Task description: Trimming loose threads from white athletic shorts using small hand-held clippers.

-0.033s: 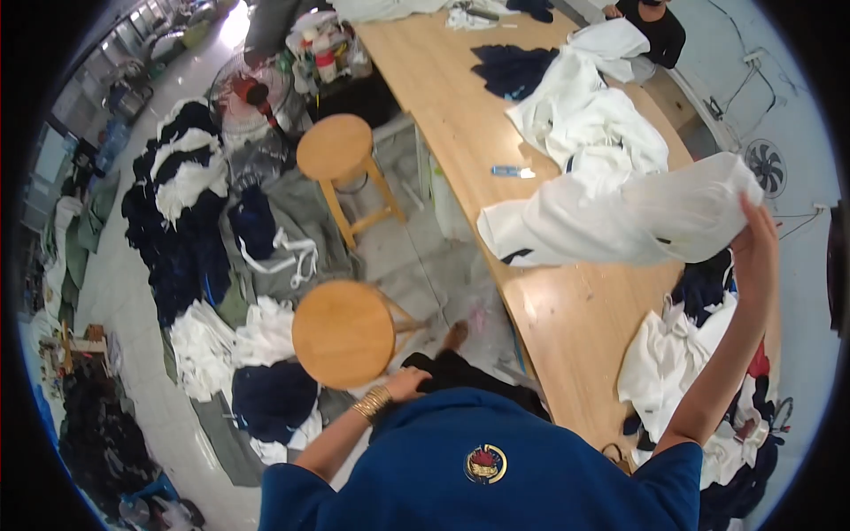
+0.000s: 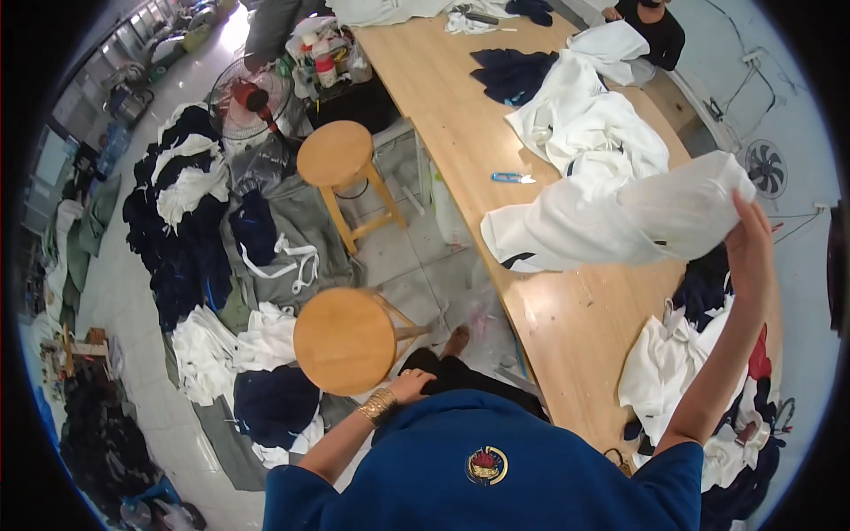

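Observation:
My right hand (image 2: 751, 226), raised over the right side of the table, pinches one end of a white garment (image 2: 624, 221). The garment stretches leftward from my fingers, its other end lying near the table's left edge, with a small dark patch at that corner. My left hand (image 2: 412, 386) rests on my black trousers (image 2: 460, 379), fingers laid along the cloth and holding nothing I can see. Blue-handled thread snips (image 2: 512, 178) lie on the table just beyond the garment. Behind it spreads a heap of white cloth (image 2: 589, 124), next to a navy piece (image 2: 509, 75).
The long wooden table (image 2: 567, 332) runs away from me. Two round wooden stools (image 2: 345, 341) stand to its left, near a fan (image 2: 252, 97). Navy and white garment piles (image 2: 181, 230) cover the floor. More white cloth (image 2: 660, 363) lies at right. A person (image 2: 651, 31) is at the far end.
My right hand has shifted very slightly left and down with the garment's end. The view has moved a little. My left hand stays on the trousers.

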A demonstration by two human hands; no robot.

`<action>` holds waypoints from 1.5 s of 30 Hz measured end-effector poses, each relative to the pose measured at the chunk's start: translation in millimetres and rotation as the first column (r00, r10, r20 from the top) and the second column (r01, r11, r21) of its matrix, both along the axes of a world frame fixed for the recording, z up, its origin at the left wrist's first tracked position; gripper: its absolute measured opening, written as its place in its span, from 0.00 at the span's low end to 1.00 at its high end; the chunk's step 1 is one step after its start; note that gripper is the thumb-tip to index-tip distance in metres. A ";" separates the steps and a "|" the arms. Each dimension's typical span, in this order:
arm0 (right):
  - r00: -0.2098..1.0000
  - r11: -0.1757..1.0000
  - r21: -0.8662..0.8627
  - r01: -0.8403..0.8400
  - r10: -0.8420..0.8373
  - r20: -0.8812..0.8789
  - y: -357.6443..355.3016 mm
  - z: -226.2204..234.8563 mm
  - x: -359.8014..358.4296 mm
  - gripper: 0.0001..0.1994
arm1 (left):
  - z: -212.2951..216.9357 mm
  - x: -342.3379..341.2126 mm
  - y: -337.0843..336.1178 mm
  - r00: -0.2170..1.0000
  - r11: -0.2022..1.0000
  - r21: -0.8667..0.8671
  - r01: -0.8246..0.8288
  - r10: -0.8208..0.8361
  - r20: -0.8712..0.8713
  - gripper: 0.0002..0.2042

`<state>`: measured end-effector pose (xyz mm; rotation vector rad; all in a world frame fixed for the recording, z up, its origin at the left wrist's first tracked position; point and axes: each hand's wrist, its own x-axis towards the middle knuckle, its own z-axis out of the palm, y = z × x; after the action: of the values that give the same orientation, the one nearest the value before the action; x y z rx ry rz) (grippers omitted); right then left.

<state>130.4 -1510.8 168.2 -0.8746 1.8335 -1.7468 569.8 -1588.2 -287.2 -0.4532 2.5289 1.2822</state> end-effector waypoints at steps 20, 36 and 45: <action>0.987 0.977 0.161 0.136 -0.119 -0.110 -120.4 -42.6 -30.7 0.18 | 69.3 -146.1 -254.4 0.987 0.847 0.512 -0.140 0.076 0.144 0.13; 0.783 0.648 -0.611 0.455 -0.617 -0.072 -397.2 94.6 -162.5 0.17 | 61.8 -405.8 -505.7 0.531 0.357 0.488 0.796 -0.799 -0.281 0.12; 0.718 0.855 0.233 0.464 -0.517 0.466 -331.6 -242.3 -165.4 0.15 | 124.6 -400.6 -535.0 0.772 0.574 0.793 0.205 -0.593 0.230 0.14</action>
<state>-35.0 -1842.3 -74.1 0.1721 1.8401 -1.9169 169.2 -2123.3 -162.6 0.0394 1.3876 1.5892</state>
